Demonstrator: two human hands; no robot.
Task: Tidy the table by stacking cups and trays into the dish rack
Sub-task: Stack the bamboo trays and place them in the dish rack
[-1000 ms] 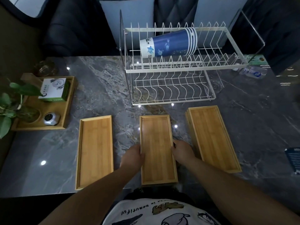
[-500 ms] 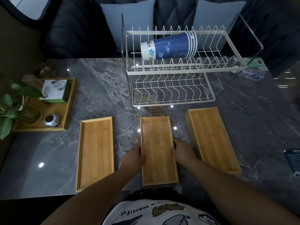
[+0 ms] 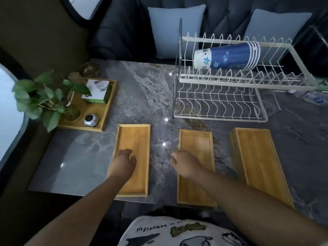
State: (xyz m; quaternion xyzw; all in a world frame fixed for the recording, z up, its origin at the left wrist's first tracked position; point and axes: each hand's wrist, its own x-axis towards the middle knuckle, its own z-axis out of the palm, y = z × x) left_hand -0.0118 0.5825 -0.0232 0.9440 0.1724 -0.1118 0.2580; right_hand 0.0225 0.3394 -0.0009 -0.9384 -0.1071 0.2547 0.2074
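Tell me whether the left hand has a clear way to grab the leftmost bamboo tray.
Probably yes. The left hand already lies over the near half of the leftmost tray, fingers loose, with nothing lying in the tray or against its sides. The right hand hovers by the middle tray, well clear.

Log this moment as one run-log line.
stage: reaching for left tray | left hand: over it, open | right hand: beside middle tray | cups: in rack
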